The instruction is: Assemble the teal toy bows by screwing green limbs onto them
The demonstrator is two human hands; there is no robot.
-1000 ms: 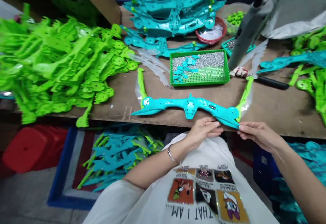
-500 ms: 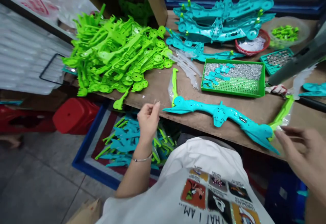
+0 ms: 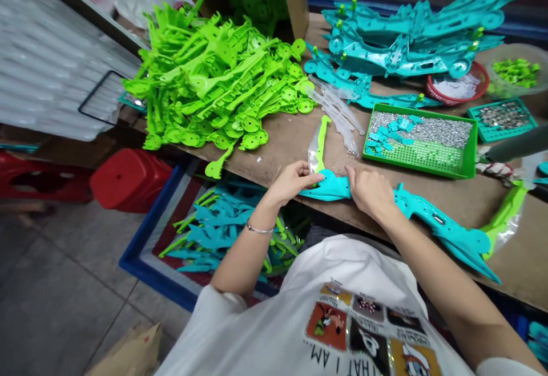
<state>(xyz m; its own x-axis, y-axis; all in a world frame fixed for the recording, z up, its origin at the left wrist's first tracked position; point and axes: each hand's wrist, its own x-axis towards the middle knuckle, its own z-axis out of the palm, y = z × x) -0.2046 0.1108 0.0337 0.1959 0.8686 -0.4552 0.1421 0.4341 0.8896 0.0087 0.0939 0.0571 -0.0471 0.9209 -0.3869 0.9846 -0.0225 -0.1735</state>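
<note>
A turquoise plastic toy bow (image 3: pixel 454 222) lies along the table's front edge. At its left end stands a green limb arm (image 3: pixel 322 142) with a clear plastic piece beside it, and another green arm (image 3: pixel 507 210) joins its right end. My left hand (image 3: pixel 291 183) is closed on the bow's left tip, thumb on top of the turquoise part. Close by, my right hand (image 3: pixel 371 190) is curled over the bow between that end and its centre, covering part of it. Whether anything small sits in the right fingers is hidden.
A heap of green arms (image 3: pixel 222 73) fills the table's left. Behind are stacked turquoise bow halves (image 3: pixel 398 51), a green tray (image 3: pixel 422 162) of metal pins and small turquoise pieces, a red basket (image 3: pixel 475 88), and a teal tray (image 3: pixel 505 119). A blue-edged bin (image 3: pixel 149 279) sits below.
My right hand has left the bow's right end and come across to its left part. My left hand, earlier raised just left of the bow, now grips its left tip. The view has shifted.
</note>
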